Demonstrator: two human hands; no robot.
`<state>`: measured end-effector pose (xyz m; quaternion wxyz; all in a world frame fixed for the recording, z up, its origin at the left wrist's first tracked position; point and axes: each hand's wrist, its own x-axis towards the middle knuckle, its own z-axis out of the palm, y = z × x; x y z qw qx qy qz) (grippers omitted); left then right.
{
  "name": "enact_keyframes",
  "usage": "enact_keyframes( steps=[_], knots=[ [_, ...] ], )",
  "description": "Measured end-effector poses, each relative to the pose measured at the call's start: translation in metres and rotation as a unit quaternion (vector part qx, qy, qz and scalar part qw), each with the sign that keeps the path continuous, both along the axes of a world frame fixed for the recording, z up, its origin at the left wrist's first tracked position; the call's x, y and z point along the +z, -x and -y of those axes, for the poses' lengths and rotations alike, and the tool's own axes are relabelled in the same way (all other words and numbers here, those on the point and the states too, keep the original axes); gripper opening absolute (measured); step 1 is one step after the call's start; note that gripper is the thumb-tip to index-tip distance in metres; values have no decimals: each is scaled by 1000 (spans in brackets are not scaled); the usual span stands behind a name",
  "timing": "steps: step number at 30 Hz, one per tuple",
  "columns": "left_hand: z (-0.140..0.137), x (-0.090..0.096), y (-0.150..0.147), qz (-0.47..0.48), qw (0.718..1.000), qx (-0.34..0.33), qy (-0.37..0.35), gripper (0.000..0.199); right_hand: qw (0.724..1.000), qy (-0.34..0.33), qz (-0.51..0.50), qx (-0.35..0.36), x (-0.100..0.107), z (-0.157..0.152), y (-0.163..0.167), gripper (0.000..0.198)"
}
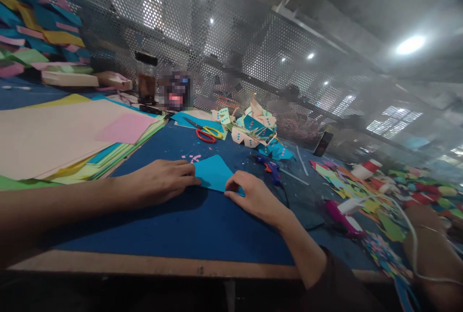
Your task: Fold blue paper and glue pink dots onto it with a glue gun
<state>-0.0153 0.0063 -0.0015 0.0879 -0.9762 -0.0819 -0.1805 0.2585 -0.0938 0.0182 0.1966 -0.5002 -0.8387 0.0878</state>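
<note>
A sheet of bright blue paper, apparently folded with a corner pointing away from me, lies on the dark blue tabletop. My left hand has its fingers together, holding the paper's left edge down. At the right corner, my right hand pinches the paper between thumb and curled fingers. Small pink paper scraps are scattered just behind the sheet. Beyond them lie scissors with red and yellow handles. To the right of the paper is a blue glue gun with an orange part.
Coloured paper sheets are stacked at left. Folded paper shapes sit at the back, near a lidded jar. A magenta and white power strip with a white cable lies right, beside another person's arm. Perforated metal panels stand behind.
</note>
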Motion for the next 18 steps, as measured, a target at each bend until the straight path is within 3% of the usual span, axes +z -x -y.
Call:
enact_keyframes(
  steps=[9,18],
  knots=[
    [0,-1,-3,47,997,-6,58,18,1000,4,-1,-11,-4,-1,1,5],
    [-5,-9,-4,50,996,10,79,22,999,29,-20,-20,-4,-2,-1,8]
  ],
)
